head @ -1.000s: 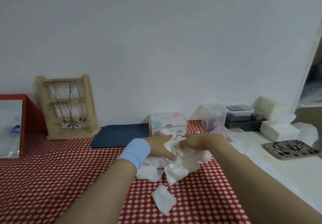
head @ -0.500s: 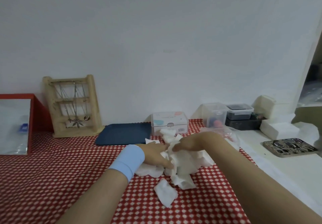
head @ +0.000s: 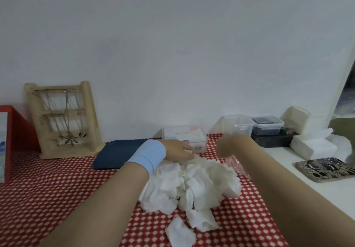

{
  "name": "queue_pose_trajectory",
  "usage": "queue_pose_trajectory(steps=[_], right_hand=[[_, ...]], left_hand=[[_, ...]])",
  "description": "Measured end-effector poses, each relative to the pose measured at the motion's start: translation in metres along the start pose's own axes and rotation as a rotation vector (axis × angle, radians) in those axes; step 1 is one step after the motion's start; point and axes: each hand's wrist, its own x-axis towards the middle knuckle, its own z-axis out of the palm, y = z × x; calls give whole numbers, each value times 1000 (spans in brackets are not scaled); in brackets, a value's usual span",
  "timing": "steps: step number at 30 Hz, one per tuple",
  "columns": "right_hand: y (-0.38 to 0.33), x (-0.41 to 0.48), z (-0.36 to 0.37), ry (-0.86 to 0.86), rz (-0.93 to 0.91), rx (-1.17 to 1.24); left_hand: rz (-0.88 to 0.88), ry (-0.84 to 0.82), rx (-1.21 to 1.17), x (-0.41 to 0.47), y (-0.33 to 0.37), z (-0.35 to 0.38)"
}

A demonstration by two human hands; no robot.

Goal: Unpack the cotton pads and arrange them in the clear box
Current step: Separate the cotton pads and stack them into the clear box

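Note:
A loose heap of white cotton pads [head: 194,183] lies on the red checked cloth, and one pad [head: 180,233] sits apart in front of it. Behind the heap stands the small clear box [head: 184,136] with a pastel label. My left hand [head: 177,149], with a light blue wristband, is at the heap's far top edge, right in front of the box. Its fingertips pinch pads there. My right hand [head: 226,145] hovers blurred above the heap's right side, apart from the pads. Its fingers cannot be made out. A crumpled clear wrapper [head: 237,163] lies under it.
A dark blue pad [head: 115,154] and a wooden jewellery stand [head: 63,120] are at the back left, and a red box [head: 19,135] at the far left. Clear and dark containers [head: 267,124], white foam blocks [head: 313,147] and a patterned coaster [head: 324,170] fill the white ledge on the right.
Both hands have come off the middle of the heap. The left has moved back toward the clear box, and the right has lifted up and to the right. The heap has spread out.

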Motion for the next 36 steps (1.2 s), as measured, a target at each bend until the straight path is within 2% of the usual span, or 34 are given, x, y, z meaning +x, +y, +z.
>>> queue_pose_trajectory(steps=[3, 5, 7, 10, 13, 16, 22, 26, 31, 36], right_hand=[[23, -1, 19, -18, 78, -31], [30, 4, 25, 18, 113, 53], [31, 8, 20, 50, 44, 36], [18, 6, 2, 136, -64, 49], [-1, 7, -21, 350, -155, 121], [-21, 19, -34, 402, -261, 184], [-49, 54, -34, 299, -328, -1], [-58, 69, -30, 418, -348, -172], [-64, 70, -31, 471, -388, -334], [-67, 68, -40, 486, -405, -367]], left_hand=[[-59, -91, 118, 8, 9, 9], [-76, -87, 107, 7, 10, 8], [-61, -51, 80, 7, 10, 3], [-21, 110, -33, 9, 7, -8], [-17, 335, -126, 21, -4, -19], [-38, 401, -127, 33, -17, -25], [-106, 326, -58, 62, -46, -27], [-98, 290, -3, 79, -57, -24], [-67, 375, 35, 91, -63, -19], [-29, 459, 107, 96, -66, -16]])
